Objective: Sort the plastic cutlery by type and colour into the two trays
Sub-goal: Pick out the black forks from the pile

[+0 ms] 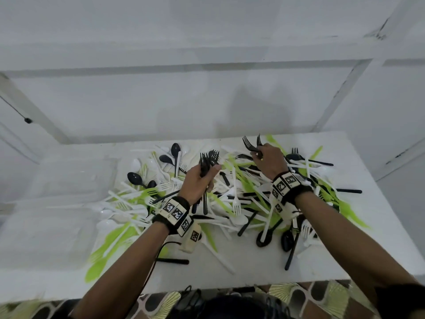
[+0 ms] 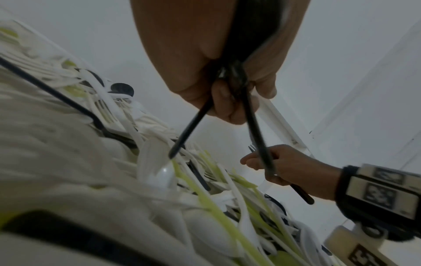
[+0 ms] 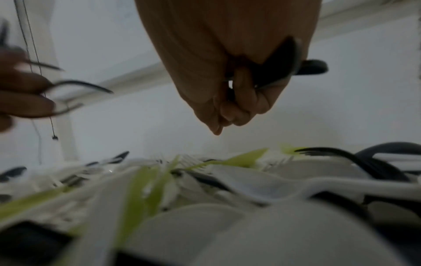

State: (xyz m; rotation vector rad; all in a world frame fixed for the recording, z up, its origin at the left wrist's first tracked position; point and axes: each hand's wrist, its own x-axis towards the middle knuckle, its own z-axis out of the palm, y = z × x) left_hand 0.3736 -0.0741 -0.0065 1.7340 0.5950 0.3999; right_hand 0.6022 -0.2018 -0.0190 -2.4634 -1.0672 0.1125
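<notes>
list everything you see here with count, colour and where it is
cutlery pile: too many to count; white, lime green, black forks, spoons and others; heaped across the table's middle and right
black forks in left hand: a bunch, exact count unclear; tines up
black forks in right hand: at least two; tines up, above the pile's far side
trays: two, clear; left end of table, one behind the other
table: one, white
wrist bands: two, black with printed markers
left hand: grips its forks
right hand: grips its forks
</notes>
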